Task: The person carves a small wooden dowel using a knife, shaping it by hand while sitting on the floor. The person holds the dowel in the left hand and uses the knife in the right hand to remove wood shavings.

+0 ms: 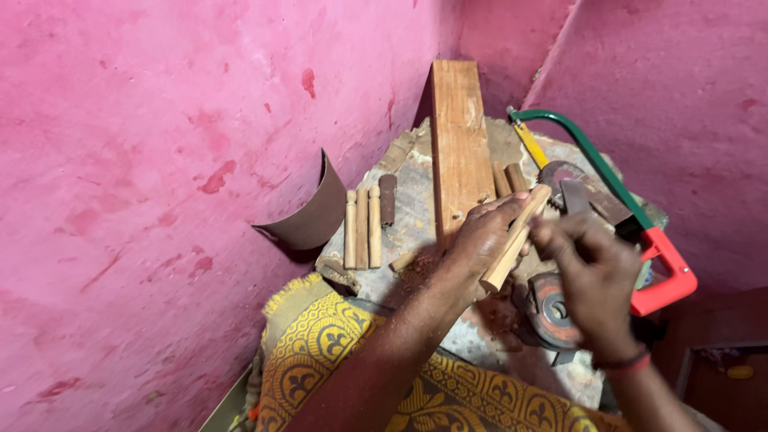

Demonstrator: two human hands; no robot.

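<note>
The left hand [480, 240] grips a wooden peg [516, 238] just right of the plank [460, 148]; the right hand [588, 276], fingers curled, touches the peg's side, its hold unclear.

right hand [588, 272] motion-blurred, grinder [550, 312] partly hidden behind it

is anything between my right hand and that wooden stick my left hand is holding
Nothing visible. The left hand grips the wooden stick by its middle, and the right hand sits right beside it, fingers close to the stick.
</note>
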